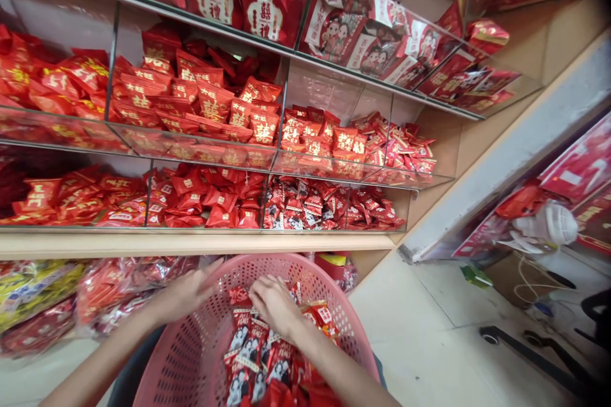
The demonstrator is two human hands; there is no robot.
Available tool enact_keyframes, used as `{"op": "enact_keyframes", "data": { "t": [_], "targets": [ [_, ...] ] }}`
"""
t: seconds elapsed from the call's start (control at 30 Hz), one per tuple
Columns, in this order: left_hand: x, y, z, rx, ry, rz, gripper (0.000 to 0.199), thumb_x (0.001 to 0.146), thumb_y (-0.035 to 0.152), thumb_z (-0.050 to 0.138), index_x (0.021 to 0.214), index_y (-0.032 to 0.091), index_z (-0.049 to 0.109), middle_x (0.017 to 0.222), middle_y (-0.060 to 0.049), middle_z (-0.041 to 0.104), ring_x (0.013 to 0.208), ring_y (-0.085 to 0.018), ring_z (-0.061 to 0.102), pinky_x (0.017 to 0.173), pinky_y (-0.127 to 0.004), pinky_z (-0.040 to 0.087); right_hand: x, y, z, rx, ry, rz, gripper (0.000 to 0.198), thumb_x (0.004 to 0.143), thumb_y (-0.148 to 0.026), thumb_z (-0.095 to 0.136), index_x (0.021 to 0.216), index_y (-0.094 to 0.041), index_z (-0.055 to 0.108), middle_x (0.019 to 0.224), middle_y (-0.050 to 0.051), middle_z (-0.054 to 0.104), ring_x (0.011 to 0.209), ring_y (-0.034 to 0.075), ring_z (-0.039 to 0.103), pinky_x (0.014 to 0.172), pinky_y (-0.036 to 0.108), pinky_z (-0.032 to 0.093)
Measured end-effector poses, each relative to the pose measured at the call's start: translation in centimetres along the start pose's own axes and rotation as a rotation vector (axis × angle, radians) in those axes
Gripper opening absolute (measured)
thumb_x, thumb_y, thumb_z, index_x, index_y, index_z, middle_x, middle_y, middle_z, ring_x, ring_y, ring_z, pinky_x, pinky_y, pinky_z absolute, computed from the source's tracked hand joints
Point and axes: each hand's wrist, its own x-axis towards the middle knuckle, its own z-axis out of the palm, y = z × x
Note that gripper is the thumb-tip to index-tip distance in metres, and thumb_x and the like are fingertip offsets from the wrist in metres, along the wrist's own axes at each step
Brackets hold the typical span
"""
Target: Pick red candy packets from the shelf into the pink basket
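A pink perforated plastic basket [191, 356] stands before me, with small red candy packets [251, 350] heaped in it, many printed with black-and-white figures. My right hand [275, 305] is inside the basket, its fingers bent down round packets at the top of the heap; the fingertips are partly hidden. Over the basket's left rim is my left hand [188, 296], smeared a little by motion. Its fingers stretch forward and apart, and I see nothing held in them.
Shelves with clear dividers hold red packets [210, 102] in compartments, with larger bags [265, 13] above. Below the wooden shelf edge [191, 243] lie plastic bags of goods [114, 292]. On the right are a white fan [554, 224] and a dark chair base [534, 356] on the tiled floor.
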Motion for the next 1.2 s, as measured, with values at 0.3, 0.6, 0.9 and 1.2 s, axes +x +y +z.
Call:
{"op": "enact_keyframes", "data": {
  "t": [0.3, 0.6, 0.9, 1.2],
  "targets": [
    [-2.0, 3.8, 1.8, 0.199, 0.014, 0.315, 0.042, 0.087, 0.032, 0.042, 0.128, 0.031, 0.048, 0.136, -0.003, 0.044, 0.126, -0.022, 0.038, 0.107, -0.039, 0.031, -3.7, -1.4, -4.6, 0.16, 0.147, 0.061, 0.018, 0.092, -0.024, 0.04, 0.083, -0.022, 0.056, 0.086, 0.002, 0.062, 0.084, 0.016, 0.052, 0.081, 0.03, 0.033],
    [-2.2, 7.4, 2.2, -0.06, -0.067, 0.243, 0.027, 0.086, 0.044, 0.046, 0.089, 0.023, 0.063, 0.091, -0.003, 0.064, 0.086, -0.019, 0.058, 0.079, -0.027, 0.043, -5.9, -2.0, -5.4, 0.248, 0.204, 0.135, 0.02, 0.092, -0.025, 0.041, 0.079, -0.022, 0.056, 0.081, 0.001, 0.061, 0.08, 0.016, 0.052, 0.078, 0.03, 0.033],
    [-3.5, 9.7, 1.5, -0.248, -0.16, 0.194, 0.032, 0.087, 0.045, 0.04, 0.078, 0.019, 0.056, 0.081, -0.003, 0.056, 0.079, -0.017, 0.051, 0.074, -0.025, 0.039, -7.4, -1.9, -7.6, 0.413, 0.254, 0.176, 0.022, 0.091, -0.029, 0.043, 0.075, -0.022, 0.057, 0.078, 0.0, 0.061, 0.077, 0.015, 0.052, 0.078, 0.03, 0.035],
    [-1.6, 10.6, 2.5, -0.368, -0.104, 0.188, 0.029, 0.083, 0.045, 0.048, 0.077, 0.018, 0.056, 0.08, -0.002, 0.056, 0.077, -0.016, 0.05, 0.071, -0.024, 0.04, -8.1, 0.5, -7.3, 0.74, 0.358, 0.323, 0.022, 0.086, -0.038, 0.05, 0.078, -0.021, 0.061, 0.078, 0.001, 0.062, 0.076, 0.016, 0.055, 0.072, 0.026, 0.041]
  ]
}}
